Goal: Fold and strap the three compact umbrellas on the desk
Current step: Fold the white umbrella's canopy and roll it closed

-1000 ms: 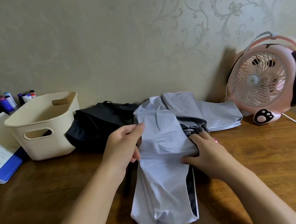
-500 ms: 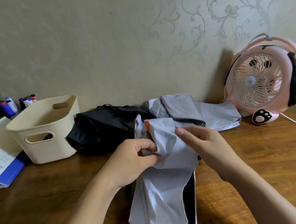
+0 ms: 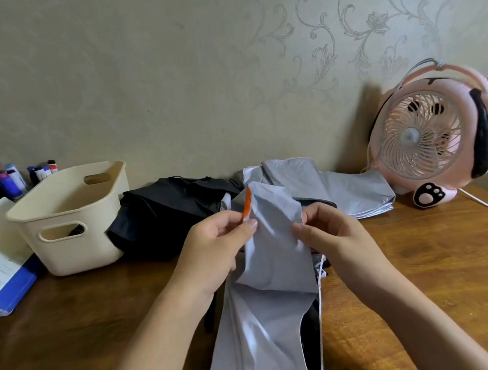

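**Grey umbrella point(image 3: 270, 276) — almost ready to roll up**

It hangs between both hands, just over the desk point(image 3: 441, 265), and its cloth is loose and floppy. The left hand point(image 3: 214, 247) pinches the orange strap point(image 3: 247, 205) at the top edge of the cloth. The right hand point(image 3: 330, 232) pinches the other edge of the same flap.

I think the step is finding the strap on the first umbrella. Next, the cloth needs smoothing and rolling tight so the strap can reach round — loose cloth may slip out.

The black umbrella point(image 3: 170, 212) and the other grey umbrella point(image 3: 332, 183) lie unrolled at the back.

One second ago both hands pushed into the cloth and no orange showed. Now the strap is up in plain sight.
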